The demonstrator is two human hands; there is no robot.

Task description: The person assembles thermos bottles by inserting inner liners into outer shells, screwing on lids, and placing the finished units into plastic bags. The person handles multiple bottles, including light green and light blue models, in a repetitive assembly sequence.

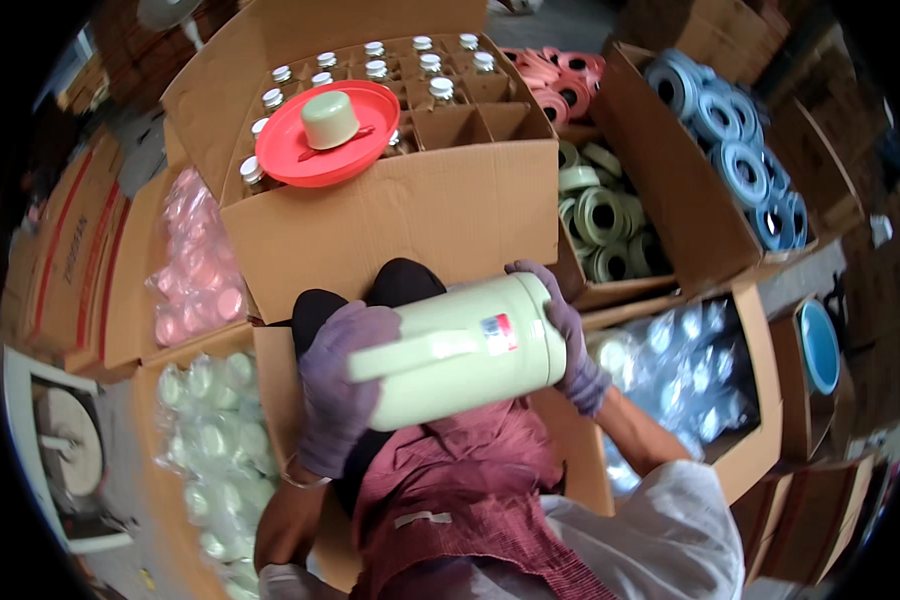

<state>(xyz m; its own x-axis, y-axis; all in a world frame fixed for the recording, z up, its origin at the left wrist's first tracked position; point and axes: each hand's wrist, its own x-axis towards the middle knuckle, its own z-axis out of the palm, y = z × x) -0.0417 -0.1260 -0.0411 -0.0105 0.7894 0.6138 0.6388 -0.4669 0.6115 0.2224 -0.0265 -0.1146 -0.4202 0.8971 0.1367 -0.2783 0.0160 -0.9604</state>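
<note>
the pale green jug (470, 350) is held on its side near the lap, left hand (338, 385) wrapped beside its handle, right hand (570, 335) with fingers clamped around its end. it is best kept steadied from both ends while turned.

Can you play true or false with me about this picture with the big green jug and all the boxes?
1. Both hands hold the pale green jug. True: the left hand and the right hand grip it, both in purple gloves.
2. The jug stands upright. False: it lies on its side.
3. A red lid rests on the box of bottles. True.
4. The box at far right holds yellow rings. False: it holds blue rings.
5. The bottles have black caps. False: the caps are white.
</note>
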